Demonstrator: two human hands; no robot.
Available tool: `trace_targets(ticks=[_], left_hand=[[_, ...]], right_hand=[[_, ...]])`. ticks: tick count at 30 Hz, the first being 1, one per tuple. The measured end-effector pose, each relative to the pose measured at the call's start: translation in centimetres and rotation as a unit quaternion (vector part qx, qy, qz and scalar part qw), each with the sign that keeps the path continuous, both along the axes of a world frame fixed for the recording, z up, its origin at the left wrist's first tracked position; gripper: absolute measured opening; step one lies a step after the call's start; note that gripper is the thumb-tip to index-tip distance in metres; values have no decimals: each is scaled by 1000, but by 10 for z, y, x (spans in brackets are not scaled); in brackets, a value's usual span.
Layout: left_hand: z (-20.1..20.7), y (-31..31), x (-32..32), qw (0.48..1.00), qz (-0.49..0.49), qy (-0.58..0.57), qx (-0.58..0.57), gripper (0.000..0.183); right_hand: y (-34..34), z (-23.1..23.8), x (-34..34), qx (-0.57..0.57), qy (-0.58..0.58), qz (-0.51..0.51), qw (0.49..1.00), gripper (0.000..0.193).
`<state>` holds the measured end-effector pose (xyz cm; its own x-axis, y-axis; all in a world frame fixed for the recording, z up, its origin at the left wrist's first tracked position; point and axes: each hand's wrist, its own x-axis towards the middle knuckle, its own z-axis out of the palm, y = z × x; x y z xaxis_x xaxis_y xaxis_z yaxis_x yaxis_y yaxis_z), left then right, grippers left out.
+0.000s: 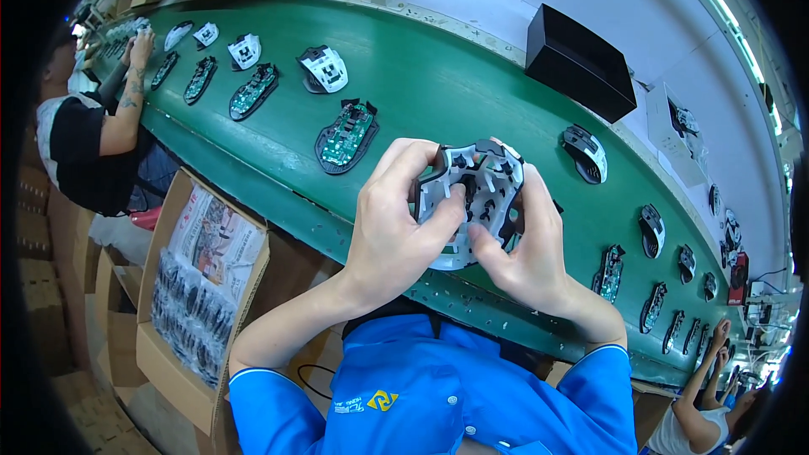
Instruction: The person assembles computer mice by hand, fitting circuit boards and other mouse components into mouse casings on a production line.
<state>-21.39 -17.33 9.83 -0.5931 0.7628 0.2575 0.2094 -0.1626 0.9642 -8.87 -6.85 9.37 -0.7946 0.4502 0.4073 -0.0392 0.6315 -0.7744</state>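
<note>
Above the green work surface (421,59), both hands grip a white and black computer mouse shell (484,175), its hollow inside turned up. My left hand (388,223) wraps the shell's left side, with the thumb pressed inside. From the right, my right hand (533,244) closes on the other side, its thumb at the near inner part. Clips and posts show inside; my fingers hide the outer edges. Beyond my left hand lies a mouse base with a green circuit board (347,136), and past it another white mouse shell (324,69).
More shells and circuit-board bases line the surface to left and right. An assembled-looking mouse (584,152) lies right of my hands. A black box (581,63) stands at the far edge. Lower left, a carton (179,375) holds plastic-wrapped parts. Co-workers (93,131) sit at both ends.
</note>
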Motion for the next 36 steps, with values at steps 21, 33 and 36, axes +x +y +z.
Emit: trace_targets(ticks=[21, 33, 36], left_hand=[[8, -1, -2, 995, -31, 78, 56, 39], [8, -11, 2, 985, -27, 172, -3, 44], [7, -11, 2, 985, -25, 168, -6, 41]], right_hand=[[-1, 4, -10, -83, 80, -39, 993, 66], [-3, 17, -7, -157, 51, -30, 986, 64], [-3, 12, -8, -103, 56, -44, 992, 65]])
